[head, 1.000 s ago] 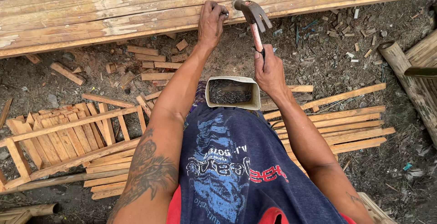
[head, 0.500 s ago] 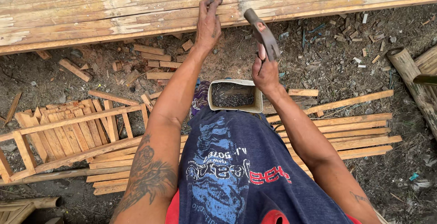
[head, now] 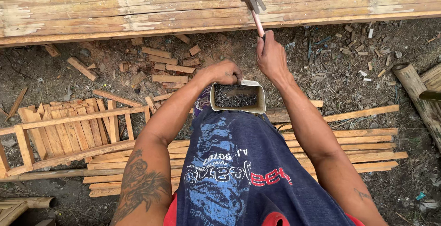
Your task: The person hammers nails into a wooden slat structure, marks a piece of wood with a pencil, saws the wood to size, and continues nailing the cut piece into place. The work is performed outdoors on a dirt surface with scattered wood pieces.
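Hands over the nail box, bamboo panel edge ahead.

Left of you a slat frame [head: 69,129] lies on bare dirt [head: 349,83] strewn with offcuts [head: 170,65]. Your left hand [head: 225,73] curls, fingertips dipping into the white nail box [head: 237,97] on your lap. Your right hand [head: 271,58] fists the hammer [head: 254,10], head raised over the bamboo panel [head: 138,5]. Loose slats [head: 367,150] crowd your right.

A long panel of flattened bamboo slats [head: 138,5] is lying across the top of the view. Short wooden offcuts [head: 165,65] are littering the dark soil [head: 349,83] below it. A slatted bamboo frame [head: 59,129] is resting at the left, and thin bamboo strips [head: 367,150] are lying stacked at the right. A bamboo pole [head: 413,88] is sitting near the right edge.
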